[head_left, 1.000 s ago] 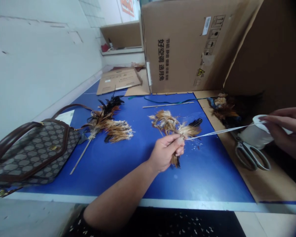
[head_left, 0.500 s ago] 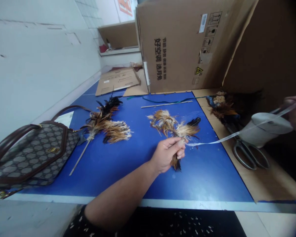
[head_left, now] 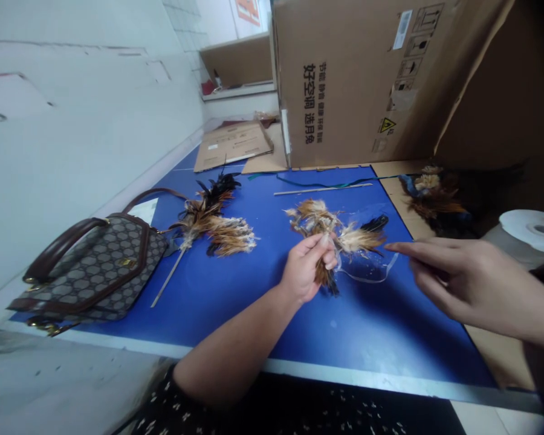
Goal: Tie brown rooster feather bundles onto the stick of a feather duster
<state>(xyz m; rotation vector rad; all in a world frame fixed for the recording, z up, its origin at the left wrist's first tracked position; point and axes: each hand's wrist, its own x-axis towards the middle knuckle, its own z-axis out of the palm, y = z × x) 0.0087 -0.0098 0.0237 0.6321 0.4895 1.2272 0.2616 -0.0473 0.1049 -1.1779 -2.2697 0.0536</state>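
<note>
My left hand [head_left: 306,269] pinches a small bunch of brown and black feathers [head_left: 327,283] between thumb and fingers. From this pinch a thin clear plastic strip [head_left: 367,281] hangs in a slack curve. Its other end runs up to the fingertips of my right hand [head_left: 471,284], which are closed on it. Just beyond the left hand lie loose tan feathers [head_left: 315,214] and a cream-and-brown tuft with a black tip [head_left: 360,238]. Farther left, a feather bundle on a thin stick [head_left: 167,278] lies on the blue table top [head_left: 236,302].
A patterned handbag [head_left: 104,269] stands at the left. Large cardboard boxes [head_left: 358,90] rise at the back. Near them lie another stick [head_left: 321,190] and a green ribbon [head_left: 299,183]. At the right are a white spool [head_left: 535,229] and more dark feathers [head_left: 439,199].
My right hand has come in from the far right towards my left hand. The strip, stretched straight before, now sags. The scissors are hidden from view; my left hand keeps its pinch.
</note>
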